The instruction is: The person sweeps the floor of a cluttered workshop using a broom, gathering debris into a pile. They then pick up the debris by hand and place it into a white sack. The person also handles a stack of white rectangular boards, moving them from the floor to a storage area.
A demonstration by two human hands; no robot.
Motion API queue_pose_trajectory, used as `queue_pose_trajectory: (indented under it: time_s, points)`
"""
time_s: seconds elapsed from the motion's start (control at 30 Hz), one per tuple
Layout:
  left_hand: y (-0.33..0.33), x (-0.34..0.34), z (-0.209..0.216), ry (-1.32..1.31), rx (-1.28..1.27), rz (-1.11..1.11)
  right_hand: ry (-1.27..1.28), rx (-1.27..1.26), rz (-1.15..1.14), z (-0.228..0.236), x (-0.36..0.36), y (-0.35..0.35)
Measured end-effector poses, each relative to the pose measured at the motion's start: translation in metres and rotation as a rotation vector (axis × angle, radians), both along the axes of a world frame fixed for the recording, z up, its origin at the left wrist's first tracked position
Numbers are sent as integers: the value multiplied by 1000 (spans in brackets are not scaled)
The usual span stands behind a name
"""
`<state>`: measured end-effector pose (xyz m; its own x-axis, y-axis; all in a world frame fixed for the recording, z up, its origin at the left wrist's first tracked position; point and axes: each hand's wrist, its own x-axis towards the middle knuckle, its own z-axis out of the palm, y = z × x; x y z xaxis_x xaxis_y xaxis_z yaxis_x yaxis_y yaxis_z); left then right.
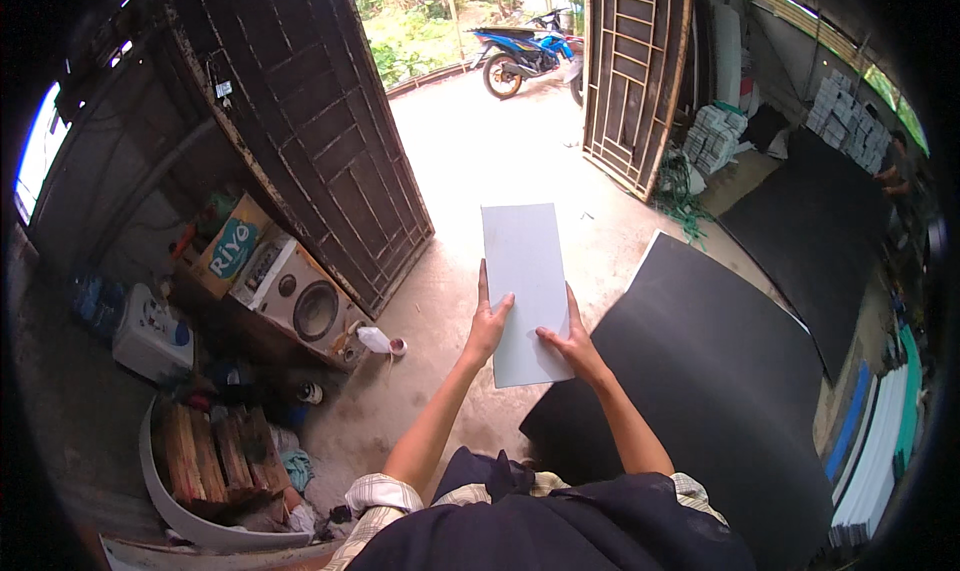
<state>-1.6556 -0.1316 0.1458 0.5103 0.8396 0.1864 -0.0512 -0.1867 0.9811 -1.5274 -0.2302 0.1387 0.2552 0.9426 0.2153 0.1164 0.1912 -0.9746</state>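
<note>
A flat, light grey rectangular panel (525,261) is held up in front of me, its long side pointing away. My left hand (488,326) grips its left edge, thumb on the upper face and fingers along the side. On the right edge, my right hand (572,343) holds it the same way, a little nearer its lower end. The fingers beneath the panel are mostly hidden. Below and to the right of the panel lies a large black sheet (700,361) on the floor.
A speaker (315,306) and a cardboard box (232,246) stand at left, beside a dark metal door (310,101). Another door leaf (635,81) is swung back at right. A blue motorbike (525,51) is parked outside. Stacked white bundles (715,136) and long strips (875,451) lie right.
</note>
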Motion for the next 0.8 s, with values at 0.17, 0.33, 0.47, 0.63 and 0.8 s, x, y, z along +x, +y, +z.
queue_pose_trajectory:
  time_s: [0.17,0.33,0.47,0.63,0.8]
  points:
    - [110,15,-22,26,-7,28,71,-64,21,-2,15,101]
    - [223,31,-39,-73,-84,-10,24,-93,-10,0,28,215]
    - [316,56,-23,-97,-84,-68,0,-19,-137,-6,48,308]
    - [415,110,6,-66,-11,-208,171,34,-208,20,87,382]
    - [459,202,10,-128,-83,-380,216,-42,-426,34,150,410]
